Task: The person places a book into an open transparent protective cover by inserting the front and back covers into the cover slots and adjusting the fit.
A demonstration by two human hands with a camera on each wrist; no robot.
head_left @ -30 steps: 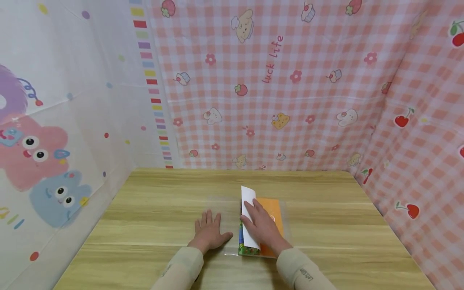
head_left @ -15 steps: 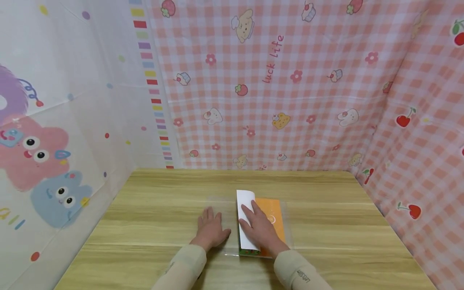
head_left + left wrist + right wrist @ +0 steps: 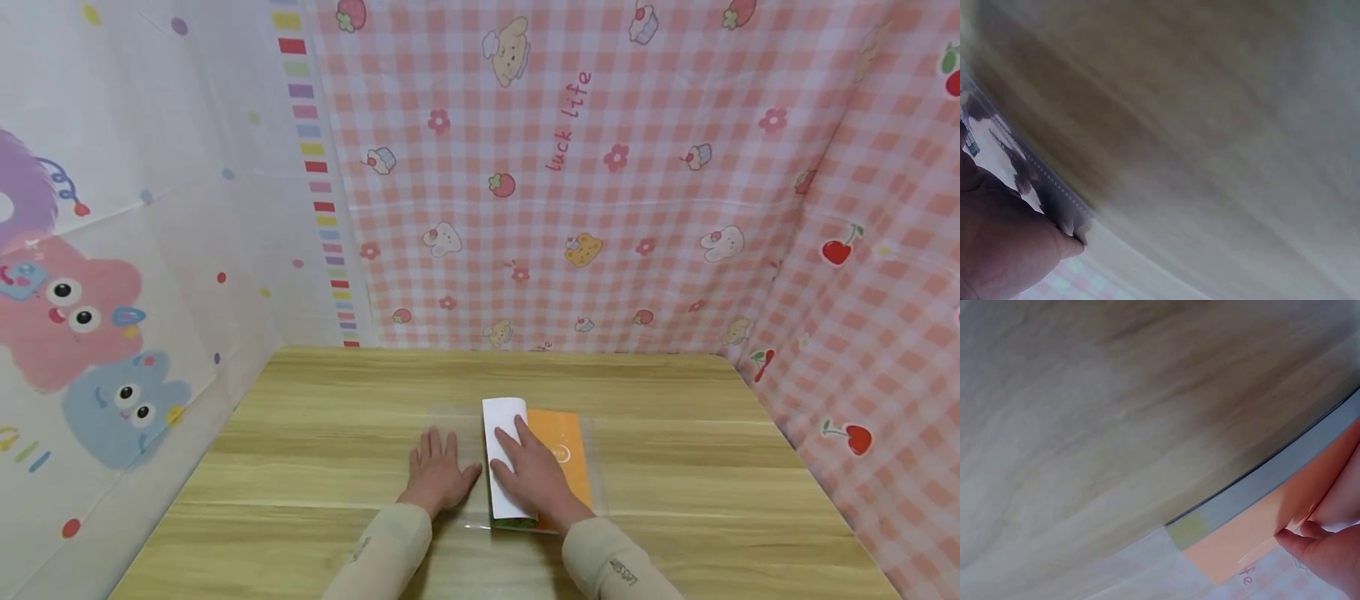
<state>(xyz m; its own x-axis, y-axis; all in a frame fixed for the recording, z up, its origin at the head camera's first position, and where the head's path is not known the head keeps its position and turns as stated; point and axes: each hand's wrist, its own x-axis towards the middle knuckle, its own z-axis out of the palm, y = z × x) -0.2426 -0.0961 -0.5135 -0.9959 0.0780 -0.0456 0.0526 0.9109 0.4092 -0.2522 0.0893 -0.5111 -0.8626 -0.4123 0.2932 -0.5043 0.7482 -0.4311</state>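
A book with an orange face (image 3: pixel 564 429) lies on the table, on a clear plastic sheet (image 3: pixel 463 421) that sticks out past it on both sides. Its white leaf or flap (image 3: pixel 504 410) is turned over to the left, and a green patterned strip peeks out below. My right hand (image 3: pixel 536 473) rests on the white leaf with fingers spread. To the left, my left hand (image 3: pixel 438 477) presses flat on the plastic. In the left wrist view the see-through edge (image 3: pixel 1047 181) lies under the thumb. The orange face (image 3: pixel 1235 544) shows beside the fingertips in the right wrist view.
The wood-grain table (image 3: pixel 300 450) stretches around the book on all sides. Behind it hangs a pink checked cloth (image 3: pixel 465 283), and a white cartoon cloth (image 3: pixel 187 275) hangs at the left. Another checked cloth (image 3: pixel 885 333) borders the right side.
The white leaf has come down further to the left and lies flatter, hiding more of the coloured strip. My right hand has moved slightly left with it. The left hand has barely shifted.
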